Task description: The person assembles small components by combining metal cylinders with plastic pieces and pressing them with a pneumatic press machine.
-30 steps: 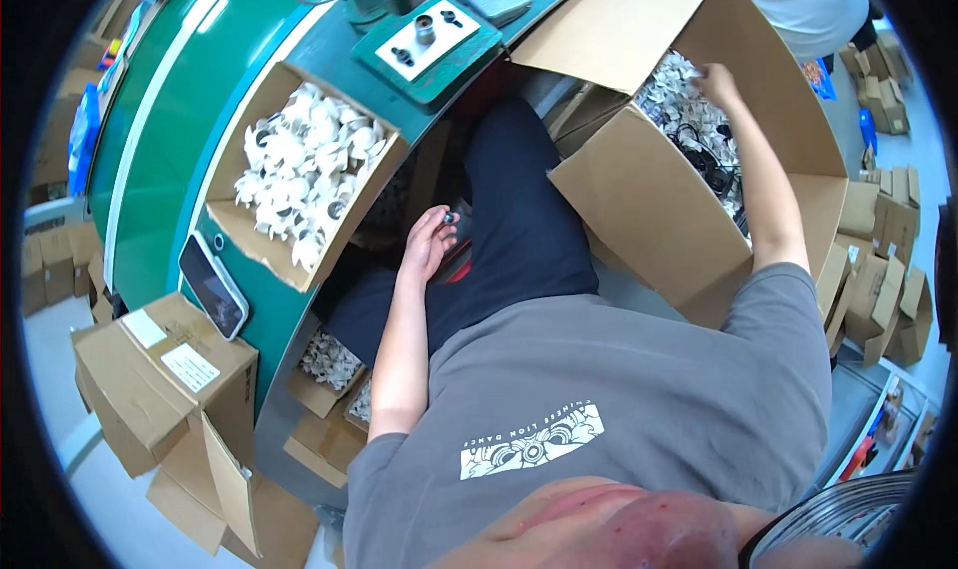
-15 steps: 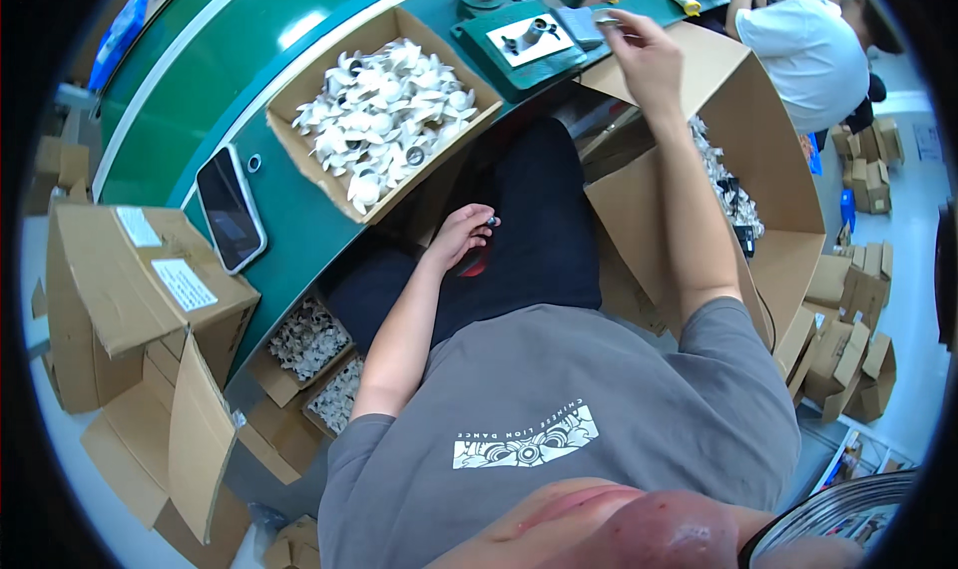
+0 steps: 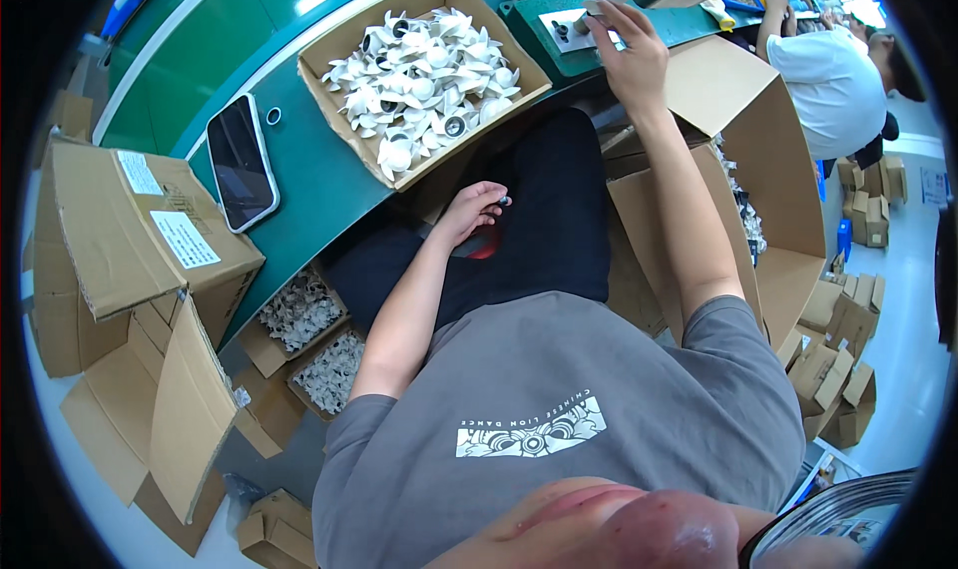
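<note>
My left hand (image 3: 469,210) rests over my lap in dark trousers, fingers curled on a small dark part at its fingertips. My right hand (image 3: 627,52) reaches up to the green fixture plate (image 3: 544,30) on the green bench, pinching a small pale part right at the plate's white panel. A shallow cardboard tray (image 3: 329,55) heaped with white fan-shaped plastic parts (image 3: 424,80) lies on the bench between the two hands.
A black phone (image 3: 239,162) and a small ring lie on the bench, left of the tray. A large open carton (image 3: 758,150) stands by my right arm. More cartons with white parts sit under the bench at left. Another person in a white shirt (image 3: 833,80) works at the far right.
My right hand came out of the large carton on the right and rose to the green fixture plate. My left hand stayed over my lap. The view shifted toward the bench.
</note>
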A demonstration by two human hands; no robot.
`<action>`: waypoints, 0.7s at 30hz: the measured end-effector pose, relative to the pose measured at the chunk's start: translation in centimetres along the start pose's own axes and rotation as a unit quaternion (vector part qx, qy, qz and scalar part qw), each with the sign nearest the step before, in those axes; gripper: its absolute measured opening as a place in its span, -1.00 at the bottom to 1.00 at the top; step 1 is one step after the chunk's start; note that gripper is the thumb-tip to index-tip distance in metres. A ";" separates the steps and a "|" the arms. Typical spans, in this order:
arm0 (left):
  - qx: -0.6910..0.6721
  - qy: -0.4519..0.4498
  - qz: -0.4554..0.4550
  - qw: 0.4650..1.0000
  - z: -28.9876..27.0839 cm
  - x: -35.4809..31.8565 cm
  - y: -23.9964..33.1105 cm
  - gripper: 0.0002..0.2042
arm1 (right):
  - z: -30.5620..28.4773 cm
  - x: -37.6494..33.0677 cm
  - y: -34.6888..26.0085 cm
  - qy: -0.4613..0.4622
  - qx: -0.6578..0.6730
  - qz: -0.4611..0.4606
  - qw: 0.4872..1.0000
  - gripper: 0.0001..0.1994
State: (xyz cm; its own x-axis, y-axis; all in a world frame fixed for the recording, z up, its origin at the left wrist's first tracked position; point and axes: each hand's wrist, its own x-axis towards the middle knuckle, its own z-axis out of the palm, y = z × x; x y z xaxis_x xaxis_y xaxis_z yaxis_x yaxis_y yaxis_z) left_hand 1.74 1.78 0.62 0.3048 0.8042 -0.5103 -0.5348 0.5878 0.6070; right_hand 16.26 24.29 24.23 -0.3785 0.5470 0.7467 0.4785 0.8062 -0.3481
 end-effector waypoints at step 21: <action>0.004 -0.002 0.002 1.000 0.1 1.1 -0.1 -0.80 | 0.0 -0.6 -0.3 0.030 -0.097 -0.179 0.979 -0.68</action>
State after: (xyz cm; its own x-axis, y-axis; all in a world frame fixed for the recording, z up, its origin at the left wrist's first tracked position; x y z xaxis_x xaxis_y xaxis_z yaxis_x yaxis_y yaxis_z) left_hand 2.21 2.60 -0.01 0.3051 0.8073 -0.5052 -0.5307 0.5846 0.6137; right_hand 16.32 23.68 23.87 -0.5055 0.2187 0.8346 0.4666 0.8830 0.0513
